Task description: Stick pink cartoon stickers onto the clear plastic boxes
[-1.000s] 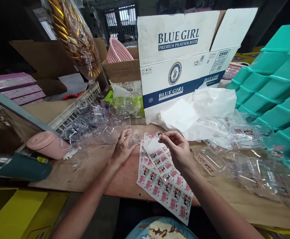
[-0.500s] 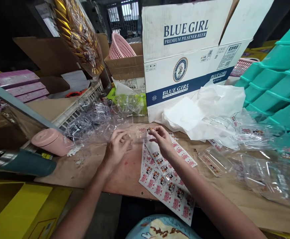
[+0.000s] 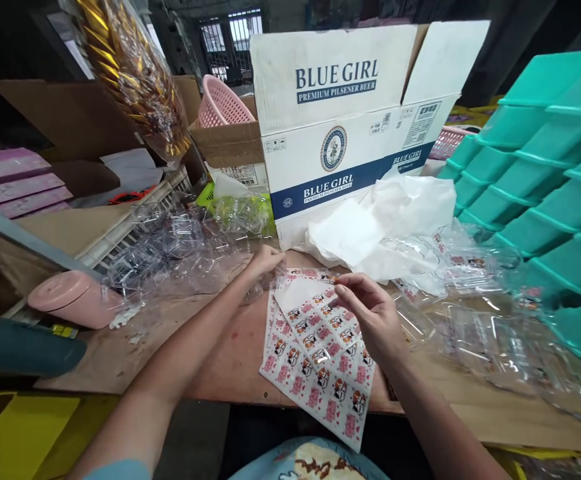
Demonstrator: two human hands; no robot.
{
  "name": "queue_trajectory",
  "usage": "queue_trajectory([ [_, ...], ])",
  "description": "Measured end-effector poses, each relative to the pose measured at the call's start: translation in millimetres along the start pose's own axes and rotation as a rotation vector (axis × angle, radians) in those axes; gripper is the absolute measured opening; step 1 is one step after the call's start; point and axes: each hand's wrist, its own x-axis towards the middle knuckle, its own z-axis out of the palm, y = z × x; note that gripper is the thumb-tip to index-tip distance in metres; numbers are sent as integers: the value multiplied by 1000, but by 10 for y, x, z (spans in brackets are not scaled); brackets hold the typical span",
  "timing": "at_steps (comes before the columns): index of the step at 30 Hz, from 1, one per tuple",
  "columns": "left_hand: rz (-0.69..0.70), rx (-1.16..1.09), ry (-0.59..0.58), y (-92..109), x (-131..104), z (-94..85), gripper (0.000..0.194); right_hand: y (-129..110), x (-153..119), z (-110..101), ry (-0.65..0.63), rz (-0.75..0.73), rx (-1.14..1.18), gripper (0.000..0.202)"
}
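Above the bench, my left hand (image 3: 266, 261) has its fingers closed on the left end of a clear plastic piece, just in front of the white box. My right hand (image 3: 370, 307) pinches a small sticker (image 3: 328, 279) between thumb and fingertips at the right side of that clear piece. Beneath both hands lie overlapping sticker sheets (image 3: 315, 380) printed with cartoon animals and pink lettering. Their front corner hangs past the bench edge.
Clear plastic pieces (image 3: 185, 233) are heaped at left, and stickered ones (image 3: 500, 347) lie at right. White paper (image 3: 350, 233) rests before the beer box (image 3: 335, 113). Teal bins (image 3: 535, 160) stand right; a pink cup (image 3: 73, 299) and dark flask (image 3: 25, 348) lie left.
The view has turned slightly right. My left hand has reached forward and closed at the clear piece's left end. My right hand has moved right and toward me, with the sticker between its fingertips.
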Motion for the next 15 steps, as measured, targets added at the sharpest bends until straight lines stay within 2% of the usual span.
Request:
queue_trajectory([
  [3,34,-225,-34,-71,-394,55,19,-55,-128,-78,-69,188,273,24],
  [6,30,-644,-72,-118,-806,252,22,-62,-244,-42,-162,312,463,27],
  [9,0,-1035,-83,-145,-1105,489,25,-24,-357,26,-210,400,540,29],
  [12,11,-1097,-72,-162,-1254,642,21,26,-456,56,-206,453,555,29],
  [15,18,-1087,-86,-174,-1305,699,18,57,-521,50,-189,468,559,30],
])
